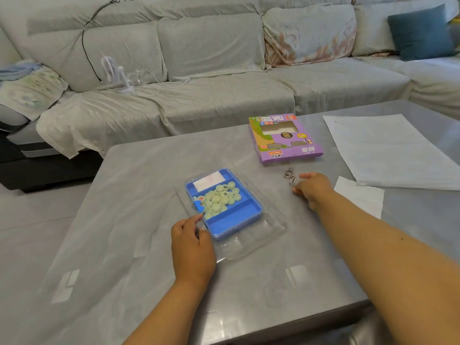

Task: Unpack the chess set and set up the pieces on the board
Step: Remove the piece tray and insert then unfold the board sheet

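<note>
One blue tray [239, 215] lies on the grey table [139, 245], nested in one clear plastic shell [268, 232]. It has three compartments. The far one holds one white folded sheet [208, 181]. The middle one holds a heap of pale round chess pieces [220, 198], too piled up to count, with two showing dark characters on top. The near one shows only blue.

The left hand [193, 247] rests at the tray's near left corner, its fingers [193, 220] loosely curled and touching the shell's edge; whether they pinch it cannot be told.

The right hand [313, 189] lies well to the right of the tray, its fingers curled round small metal wire pieces [290, 176], perhaps two, which stick out just beyond the fingertips.

Beyond those fingers lies one purple box [286, 139]. To their right lie two white papers, a large sheet [388, 150] and a small slip [361, 195] beside the forearm.
</note>
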Action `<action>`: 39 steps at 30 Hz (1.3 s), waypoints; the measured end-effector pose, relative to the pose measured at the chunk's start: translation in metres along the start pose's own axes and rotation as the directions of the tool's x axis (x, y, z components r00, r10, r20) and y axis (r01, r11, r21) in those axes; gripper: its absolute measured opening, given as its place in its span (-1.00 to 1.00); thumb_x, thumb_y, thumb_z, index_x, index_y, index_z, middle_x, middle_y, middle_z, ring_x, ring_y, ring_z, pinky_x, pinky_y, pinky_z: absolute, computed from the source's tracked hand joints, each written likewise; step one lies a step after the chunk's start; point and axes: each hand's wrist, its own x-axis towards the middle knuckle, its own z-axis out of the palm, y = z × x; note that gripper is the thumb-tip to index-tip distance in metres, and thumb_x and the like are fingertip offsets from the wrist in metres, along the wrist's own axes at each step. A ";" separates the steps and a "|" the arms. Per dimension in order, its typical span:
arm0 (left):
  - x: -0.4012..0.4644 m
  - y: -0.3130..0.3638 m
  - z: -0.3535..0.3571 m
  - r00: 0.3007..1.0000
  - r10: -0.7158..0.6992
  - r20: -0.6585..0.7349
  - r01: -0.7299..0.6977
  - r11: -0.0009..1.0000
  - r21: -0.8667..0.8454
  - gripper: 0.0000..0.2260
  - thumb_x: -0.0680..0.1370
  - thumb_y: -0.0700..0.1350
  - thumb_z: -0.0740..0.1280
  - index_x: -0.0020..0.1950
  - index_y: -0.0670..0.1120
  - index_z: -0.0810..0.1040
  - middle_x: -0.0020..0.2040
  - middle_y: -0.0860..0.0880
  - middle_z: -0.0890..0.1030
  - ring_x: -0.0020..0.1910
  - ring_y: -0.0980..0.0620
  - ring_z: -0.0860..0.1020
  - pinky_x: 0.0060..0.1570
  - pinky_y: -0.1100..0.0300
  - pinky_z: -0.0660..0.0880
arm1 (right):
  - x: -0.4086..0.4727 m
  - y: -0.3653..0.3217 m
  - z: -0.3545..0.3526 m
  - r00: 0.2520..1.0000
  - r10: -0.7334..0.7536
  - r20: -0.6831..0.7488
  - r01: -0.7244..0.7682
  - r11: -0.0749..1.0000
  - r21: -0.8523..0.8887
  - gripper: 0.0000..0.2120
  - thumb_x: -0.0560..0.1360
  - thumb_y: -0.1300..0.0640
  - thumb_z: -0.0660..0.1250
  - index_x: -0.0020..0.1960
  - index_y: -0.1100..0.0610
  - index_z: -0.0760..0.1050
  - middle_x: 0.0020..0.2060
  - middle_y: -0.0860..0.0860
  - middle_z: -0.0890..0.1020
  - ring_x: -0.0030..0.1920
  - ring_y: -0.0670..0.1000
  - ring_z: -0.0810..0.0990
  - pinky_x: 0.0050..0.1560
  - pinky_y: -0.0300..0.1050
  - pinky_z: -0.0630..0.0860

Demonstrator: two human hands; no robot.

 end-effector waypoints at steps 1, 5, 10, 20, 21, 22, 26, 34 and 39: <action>0.000 0.000 0.000 1.000 0.002 -0.001 -0.002 1.000 0.002 -0.72 0.61 -0.17 0.17 0.31 -0.06 0.49 0.17 0.05 0.35 0.12 0.07 0.46 0.04 0.35 0.30 | 0.005 -0.001 0.000 1.000 -0.025 0.005 0.025 0.999 -0.035 -0.54 0.47 0.35 0.31 0.35 0.18 0.36 0.05 0.17 0.58 -0.13 0.08 0.62 0.00 -0.10 0.54; 0.000 0.000 0.000 1.000 -0.001 0.009 0.001 1.000 -0.004 -0.72 0.61 -0.17 0.17 0.30 -0.05 0.49 0.14 0.09 0.32 0.12 0.05 0.47 0.02 0.35 0.30 | -0.010 -0.017 0.007 0.954 -0.296 0.051 0.292 0.875 -0.387 -0.40 0.45 0.25 0.36 0.44 0.18 0.25 0.34 0.14 0.42 0.29 0.14 0.43 0.28 -0.08 0.33; 0.000 -0.001 -0.003 1.000 0.018 0.016 -0.017 0.998 -0.052 -0.75 0.58 -0.20 0.22 0.23 -0.05 0.53 0.11 0.06 0.42 0.03 0.09 0.48 0.03 0.33 0.32 | -0.048 -0.011 0.038 0.874 -0.417 0.248 0.485 0.741 -0.464 -0.60 0.46 0.14 0.35 0.29 0.12 0.44 0.27 0.07 0.48 0.24 0.05 0.47 0.19 -0.14 0.37; -0.009 -0.005 -0.004 0.944 0.227 0.238 -0.195 0.969 -0.149 -0.81 0.50 -0.06 0.27 0.01 0.06 0.66 -0.14 0.14 0.66 -0.14 0.14 0.61 -0.05 0.31 0.52 | -0.058 -0.018 0.062 0.826 -0.313 0.468 0.563 0.487 -0.668 -0.46 0.50 -0.13 0.26 0.41 0.05 0.30 0.36 0.05 0.31 0.29 0.08 0.39 0.29 0.05 0.36; -0.010 -0.005 -0.004 0.926 0.259 0.274 -0.228 0.963 -0.142 -0.82 0.51 -0.07 0.30 0.04 0.08 0.65 -0.13 0.18 0.64 -0.13 0.19 0.60 -0.05 0.38 0.50 | -0.057 -0.021 0.065 0.836 -0.300 0.459 0.548 0.455 -0.702 -0.43 0.50 -0.17 0.23 0.43 0.04 0.25 0.37 0.06 0.29 0.33 0.10 0.35 0.31 0.06 0.32; -0.011 -0.004 -0.005 0.911 0.279 0.303 -0.249 0.959 -0.137 -0.81 0.51 -0.11 0.34 0.07 0.09 0.62 -0.14 0.20 0.63 -0.12 0.22 0.58 -0.07 0.44 0.48 | -0.056 -0.024 0.068 0.846 -0.284 0.451 0.533 0.431 -0.728 -0.41 0.50 -0.20 0.21 0.45 0.02 0.22 0.39 0.08 0.26 0.36 0.12 0.30 0.32 0.06 0.29; -0.006 0.001 -0.007 0.930 0.213 0.299 -0.168 0.971 -0.170 -0.63 0.47 -0.22 0.41 0.18 0.12 0.47 -0.20 0.12 0.61 -0.18 0.23 0.54 -0.13 0.46 0.44 | -0.051 -0.034 0.083 0.871 -0.238 0.430 0.491 0.420 -0.763 -0.43 0.51 -0.21 0.19 0.41 0.07 0.26 0.37 0.14 0.26 0.36 0.17 0.25 0.31 0.08 0.29; -0.002 -0.001 0.000 0.950 0.131 0.284 -0.105 0.989 -0.103 -0.67 0.46 -0.18 0.44 0.15 0.11 0.50 -0.22 0.11 0.60 -0.20 0.26 0.55 -0.16 0.50 0.43 | -0.042 -0.040 0.105 0.895 -0.187 0.405 0.442 0.491 -0.750 -0.57 0.46 -0.26 0.21 -0.06 0.13 0.48 0.09 0.17 0.41 0.09 0.15 0.41 0.07 0.02 0.41; -0.003 -0.002 0.000 0.949 0.128 0.287 -0.106 0.990 -0.094 -0.72 0.46 -0.15 0.46 0.10 0.10 0.54 -0.23 0.09 0.63 -0.21 0.20 0.59 -0.13 0.49 0.44 | -0.041 -0.038 0.109 0.880 -0.236 0.412 0.474 0.492 -0.730 -0.52 0.39 -0.23 0.32 -0.40 0.03 0.14 -0.14 0.08 0.31 -0.13 0.08 0.29 -0.15 -0.03 0.27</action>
